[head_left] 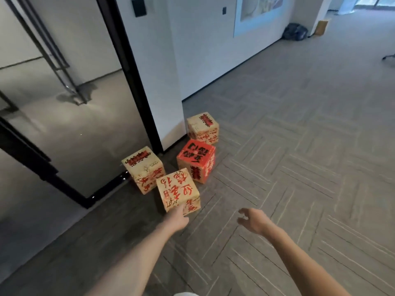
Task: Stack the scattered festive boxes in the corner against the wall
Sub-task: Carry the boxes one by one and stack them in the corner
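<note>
Several festive cube boxes lie on the carpet near a wall corner. The nearest cream box (177, 190) with red lettering sits in front of me. My left hand (178, 218) touches its near lower face, fingers hidden against it. A second cream box (143, 168) stands to its left by the glass door frame. A red box (196, 160) with black lettering lies behind it. Another cream box (202, 127) rests farthest back, beside the white wall corner (173, 116). My right hand (254, 221) hovers open over the carpet, right of the nearest box.
A glass door with a black frame (136, 77) runs along the left. The white wall stretches away to the back right, where dark bags (295, 32) and a cardboard box (321, 27) sit. Grey patterned carpet (299, 146) spreads to the right.
</note>
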